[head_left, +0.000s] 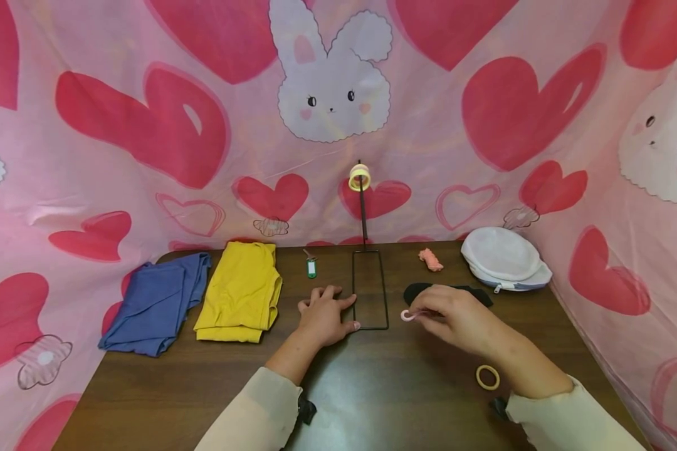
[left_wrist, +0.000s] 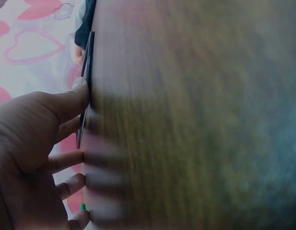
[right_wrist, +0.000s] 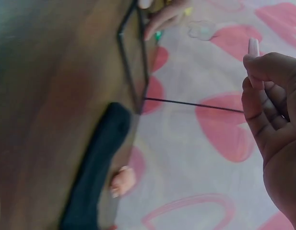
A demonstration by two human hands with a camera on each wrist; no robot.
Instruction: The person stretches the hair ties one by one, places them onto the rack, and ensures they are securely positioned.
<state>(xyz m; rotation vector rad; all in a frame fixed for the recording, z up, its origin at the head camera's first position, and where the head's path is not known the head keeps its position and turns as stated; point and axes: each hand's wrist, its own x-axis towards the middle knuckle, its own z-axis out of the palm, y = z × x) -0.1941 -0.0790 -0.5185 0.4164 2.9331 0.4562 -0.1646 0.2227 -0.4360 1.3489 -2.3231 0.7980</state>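
Pink ring (right_wrist: 254, 47), just one, pinched between my right fingers (head_left: 433, 303), above the surface (head_left: 367, 388) beside one black stand (head_left: 363, 213).
My left fingers (head_left: 346, 303), spread, touch its base (head_left: 372, 328); one yellow ring (head_left: 478, 376) lies near my right sleeve (head_left: 553, 407).

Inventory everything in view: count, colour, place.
Stand: one, black, centre
Top rings: count unclear, yellowish, on stand
Held ring: one, pink, right of stand
Loose ring: one, yellow, front right
Cloths: two, blue and yellow, left
Key tag: one, green, left of stand
Cord: one, coral, back right
Fabric: one, black, right
Pouch: one, white, far right
Table: one, brown, beneath
Backdrop: one, pink, behind
Devices: two, black, wrists
Sleeves: two, beige, arms
Left hand: one, touching stand
Right hand: one, pinching held ring
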